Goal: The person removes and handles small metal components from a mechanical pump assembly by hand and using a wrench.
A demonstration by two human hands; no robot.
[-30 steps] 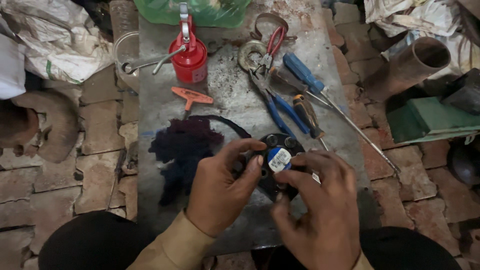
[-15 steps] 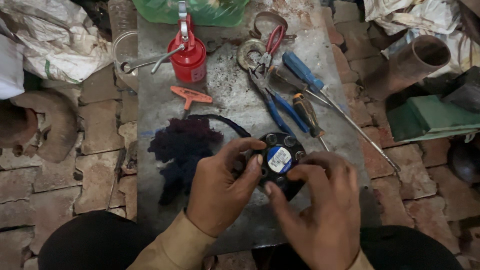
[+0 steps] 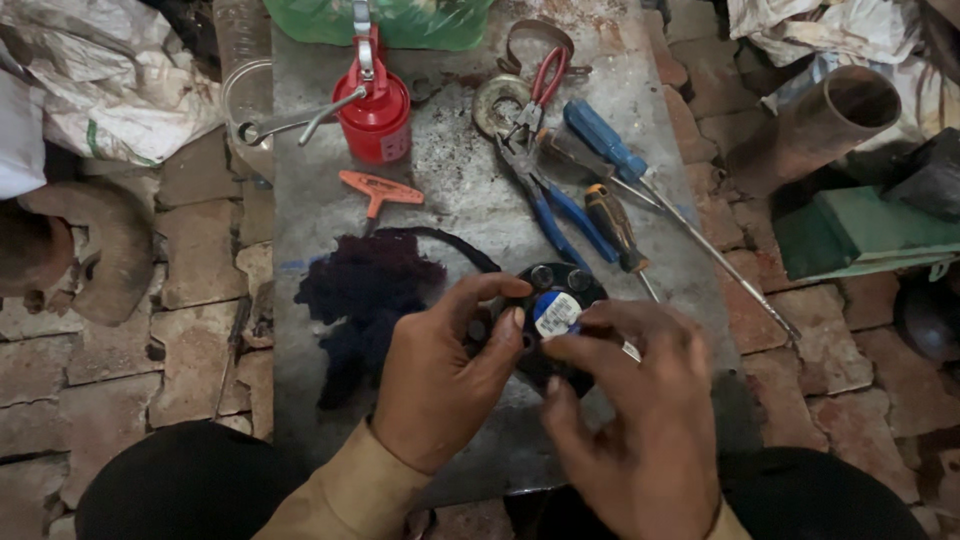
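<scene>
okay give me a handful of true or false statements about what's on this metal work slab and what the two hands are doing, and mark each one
1. Both hands hold a small black round part with a blue and white label. True: the left hand and right hand grip the black round part.
2. The red oil can lies on its side near the hands. False: the red oil can stands upright at the far end of the slab.
3. A dark wad of rag lies left of the hands. True: the dark rag rests on the slab.
4. The orange T-handle tool is in the right hand. False: the orange T-handle tool lies untouched beyond the rag.
5. Blue-handled pliers lie beyond the hands. True: the blue-handled pliers.
</scene>
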